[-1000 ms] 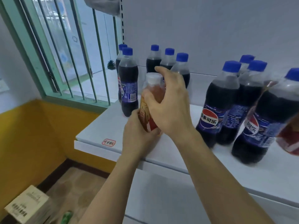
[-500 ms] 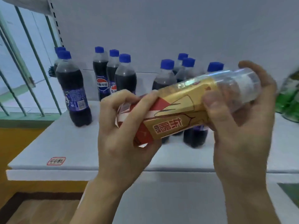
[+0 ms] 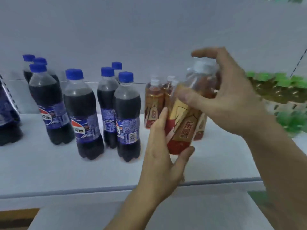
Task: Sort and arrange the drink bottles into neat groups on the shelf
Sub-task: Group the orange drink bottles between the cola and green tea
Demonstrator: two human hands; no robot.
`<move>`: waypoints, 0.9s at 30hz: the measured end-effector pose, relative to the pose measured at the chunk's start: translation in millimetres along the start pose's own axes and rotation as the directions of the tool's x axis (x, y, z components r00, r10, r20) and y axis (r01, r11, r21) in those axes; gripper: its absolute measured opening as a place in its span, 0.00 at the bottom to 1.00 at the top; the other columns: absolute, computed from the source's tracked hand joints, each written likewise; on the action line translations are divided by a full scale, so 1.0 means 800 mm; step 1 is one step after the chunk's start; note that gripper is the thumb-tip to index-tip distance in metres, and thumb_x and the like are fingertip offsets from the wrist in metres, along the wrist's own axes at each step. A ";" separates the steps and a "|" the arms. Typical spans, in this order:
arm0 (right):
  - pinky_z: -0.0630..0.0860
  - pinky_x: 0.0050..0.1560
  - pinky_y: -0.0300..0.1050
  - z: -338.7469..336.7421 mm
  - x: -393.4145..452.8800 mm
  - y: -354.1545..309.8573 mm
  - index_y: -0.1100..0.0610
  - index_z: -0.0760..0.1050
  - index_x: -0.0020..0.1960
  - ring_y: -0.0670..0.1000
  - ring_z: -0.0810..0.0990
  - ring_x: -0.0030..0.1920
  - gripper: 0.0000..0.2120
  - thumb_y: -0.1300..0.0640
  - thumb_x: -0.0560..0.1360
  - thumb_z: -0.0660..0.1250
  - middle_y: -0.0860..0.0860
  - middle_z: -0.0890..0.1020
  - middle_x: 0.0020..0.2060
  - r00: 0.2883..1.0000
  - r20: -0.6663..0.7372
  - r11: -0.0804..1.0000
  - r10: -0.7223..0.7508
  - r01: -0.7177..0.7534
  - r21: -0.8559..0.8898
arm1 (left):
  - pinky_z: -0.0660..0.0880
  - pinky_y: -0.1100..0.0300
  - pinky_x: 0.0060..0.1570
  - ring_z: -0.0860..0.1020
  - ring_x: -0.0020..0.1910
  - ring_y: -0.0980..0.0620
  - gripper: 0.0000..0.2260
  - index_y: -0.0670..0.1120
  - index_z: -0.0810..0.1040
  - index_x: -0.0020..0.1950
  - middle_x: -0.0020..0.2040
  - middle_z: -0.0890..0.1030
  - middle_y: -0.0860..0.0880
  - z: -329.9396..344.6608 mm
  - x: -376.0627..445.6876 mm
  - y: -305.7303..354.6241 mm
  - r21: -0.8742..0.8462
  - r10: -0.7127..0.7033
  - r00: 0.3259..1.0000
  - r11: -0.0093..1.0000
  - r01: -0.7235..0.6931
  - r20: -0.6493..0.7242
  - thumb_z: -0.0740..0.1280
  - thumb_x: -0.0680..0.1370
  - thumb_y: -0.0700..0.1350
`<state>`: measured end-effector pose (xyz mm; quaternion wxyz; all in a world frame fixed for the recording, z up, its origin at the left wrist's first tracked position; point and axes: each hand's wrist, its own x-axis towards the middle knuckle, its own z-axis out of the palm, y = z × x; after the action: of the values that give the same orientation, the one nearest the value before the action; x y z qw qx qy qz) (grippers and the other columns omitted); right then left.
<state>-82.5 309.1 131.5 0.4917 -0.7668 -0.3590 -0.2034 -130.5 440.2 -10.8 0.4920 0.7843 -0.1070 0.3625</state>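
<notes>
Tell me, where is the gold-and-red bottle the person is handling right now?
In the head view, right of centre, the gold-and-red bottle is held by both hands above the white shelf, just in front of matching bottles, right of the cola bottles.

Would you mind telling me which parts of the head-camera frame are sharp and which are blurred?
Head view: the cola bottles at centre-left read fairly sharp, labels legible; the gold-and-red bottle held by the left hand and right hand is slightly soft; the green bottles at the right edge are smeared by motion blur; lighting is flat and bluish, without glare.
</notes>
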 end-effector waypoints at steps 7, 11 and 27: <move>0.83 0.47 0.43 0.032 0.112 0.045 0.44 0.67 0.67 0.46 0.84 0.45 0.32 0.52 0.69 0.79 0.46 0.83 0.48 0.882 0.463 0.973 -0.087 0.174 -0.150 | 0.71 0.44 0.72 0.69 0.75 0.52 0.40 0.60 0.51 0.81 0.77 0.67 0.52 0.047 0.051 -0.023 -0.114 -0.325 0.905 0.945 0.305 -0.274 0.67 0.76 0.40; 0.79 0.37 0.38 0.057 0.138 0.066 0.45 0.65 0.64 0.47 0.82 0.40 0.32 0.52 0.67 0.80 0.50 0.83 0.45 0.817 0.566 0.932 -0.113 0.285 -0.225 | 0.67 0.40 0.74 0.67 0.77 0.50 0.40 0.61 0.50 0.81 0.78 0.66 0.50 0.054 0.083 -0.045 -0.126 -0.464 0.816 0.884 0.450 -0.344 0.64 0.76 0.37; 0.71 0.58 0.56 0.072 0.139 0.116 0.44 0.67 0.70 0.54 0.74 0.62 0.38 0.30 0.66 0.73 0.48 0.76 0.61 0.809 0.569 0.679 -0.144 0.499 -0.538 | 0.74 0.41 0.68 0.75 0.69 0.50 0.34 0.64 0.57 0.78 0.71 0.74 0.52 0.045 0.082 -0.080 -0.079 -0.612 0.771 0.789 0.609 -0.176 0.58 0.74 0.43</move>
<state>58.3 376.1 124.1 0.0337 -0.8366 -0.5064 -0.2063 -33.6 453.3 -20.0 0.5975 0.7335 0.1981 0.2563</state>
